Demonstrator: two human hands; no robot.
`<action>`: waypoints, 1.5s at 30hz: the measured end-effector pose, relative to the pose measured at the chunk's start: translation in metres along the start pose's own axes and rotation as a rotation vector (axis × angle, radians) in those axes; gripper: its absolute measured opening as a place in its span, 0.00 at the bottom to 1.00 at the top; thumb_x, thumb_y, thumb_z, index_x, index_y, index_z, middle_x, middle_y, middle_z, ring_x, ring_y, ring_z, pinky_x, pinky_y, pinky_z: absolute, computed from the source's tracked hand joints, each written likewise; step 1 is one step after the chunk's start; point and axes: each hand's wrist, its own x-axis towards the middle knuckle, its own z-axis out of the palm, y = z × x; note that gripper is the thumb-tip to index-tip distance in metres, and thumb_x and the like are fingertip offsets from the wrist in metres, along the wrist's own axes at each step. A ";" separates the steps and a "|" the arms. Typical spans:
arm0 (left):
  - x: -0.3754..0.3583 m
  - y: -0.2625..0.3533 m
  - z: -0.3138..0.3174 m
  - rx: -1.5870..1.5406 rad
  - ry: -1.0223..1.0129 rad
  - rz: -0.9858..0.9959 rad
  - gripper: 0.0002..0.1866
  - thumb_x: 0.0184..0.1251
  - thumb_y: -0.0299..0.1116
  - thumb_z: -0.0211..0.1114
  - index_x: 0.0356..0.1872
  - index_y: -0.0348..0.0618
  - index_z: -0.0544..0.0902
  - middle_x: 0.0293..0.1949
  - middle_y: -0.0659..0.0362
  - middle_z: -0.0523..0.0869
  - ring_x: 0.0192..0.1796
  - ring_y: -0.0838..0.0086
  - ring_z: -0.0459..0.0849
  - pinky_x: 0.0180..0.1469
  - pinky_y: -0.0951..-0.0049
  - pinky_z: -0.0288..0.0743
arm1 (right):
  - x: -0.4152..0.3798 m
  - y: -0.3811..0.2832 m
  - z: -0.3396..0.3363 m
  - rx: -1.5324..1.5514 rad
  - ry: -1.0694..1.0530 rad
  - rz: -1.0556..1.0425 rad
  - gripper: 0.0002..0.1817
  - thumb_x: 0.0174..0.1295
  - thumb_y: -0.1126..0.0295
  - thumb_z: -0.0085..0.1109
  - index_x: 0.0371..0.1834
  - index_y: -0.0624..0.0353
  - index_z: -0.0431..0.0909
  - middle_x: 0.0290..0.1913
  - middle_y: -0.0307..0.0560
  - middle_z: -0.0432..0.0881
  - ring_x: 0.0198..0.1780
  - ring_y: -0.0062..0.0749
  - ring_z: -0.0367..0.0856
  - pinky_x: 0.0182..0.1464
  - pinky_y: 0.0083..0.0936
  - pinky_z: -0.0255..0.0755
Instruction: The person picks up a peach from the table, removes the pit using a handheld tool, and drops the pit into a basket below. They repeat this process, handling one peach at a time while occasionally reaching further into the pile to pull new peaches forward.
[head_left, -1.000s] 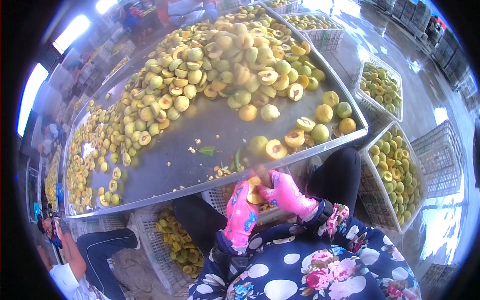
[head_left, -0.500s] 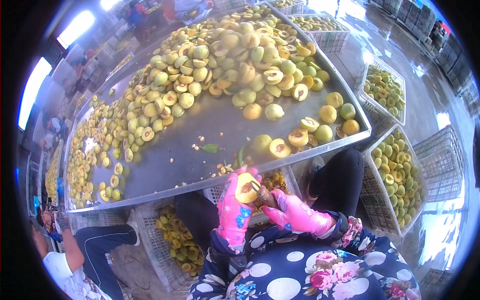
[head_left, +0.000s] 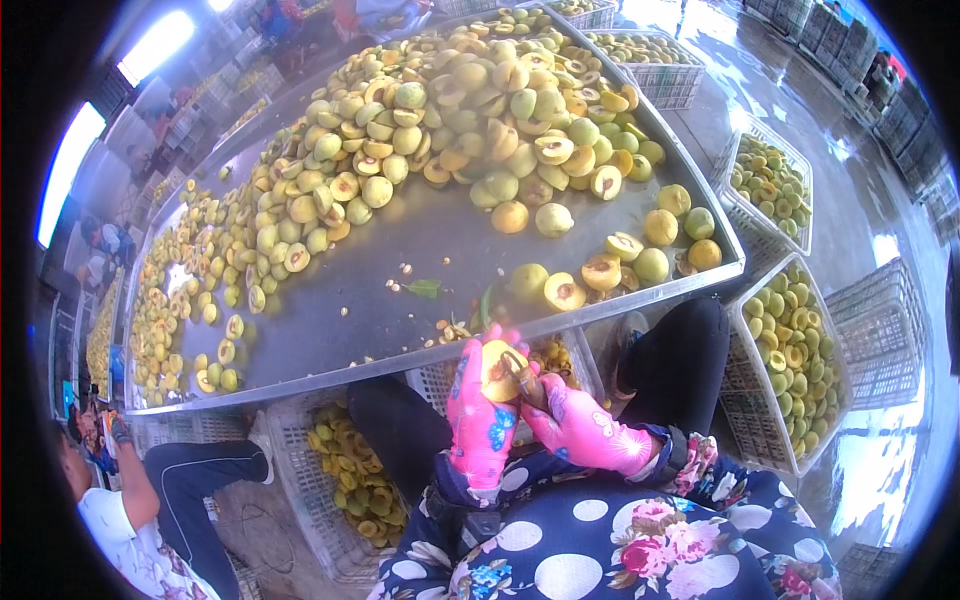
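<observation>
My left hand, in a pink patterned glove, grips a yellow peach half with its cut face and brown centre turned towards my right hand. My right hand, gloved alike, is closed around the brown handle of a small pitting tool. The tool's tip is at the centre of the peach half, partly hidden there. Both hands are just below the near edge of a metal table, over a crate with cut fruit pieces.
A large heap of halved peaches covers the table's far part. Crates of fruit stand at the right, with another crate below left. A seated co-worker is at the lower left. A green leaf lies on the table.
The pitting tool has moved further into the peach half's centre, and my right hand has turned closer to my left. The view has shifted slightly.
</observation>
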 end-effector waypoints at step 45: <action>-0.037 0.135 -0.169 0.016 0.359 0.491 0.19 0.66 0.36 0.59 0.56 0.39 0.72 0.48 0.51 0.79 0.49 0.68 0.77 0.55 0.69 0.70 | 0.037 0.036 -0.005 0.631 -0.792 0.369 0.13 0.63 0.64 0.51 0.42 0.63 0.69 0.20 0.43 0.75 0.17 0.27 0.73 0.19 0.23 0.66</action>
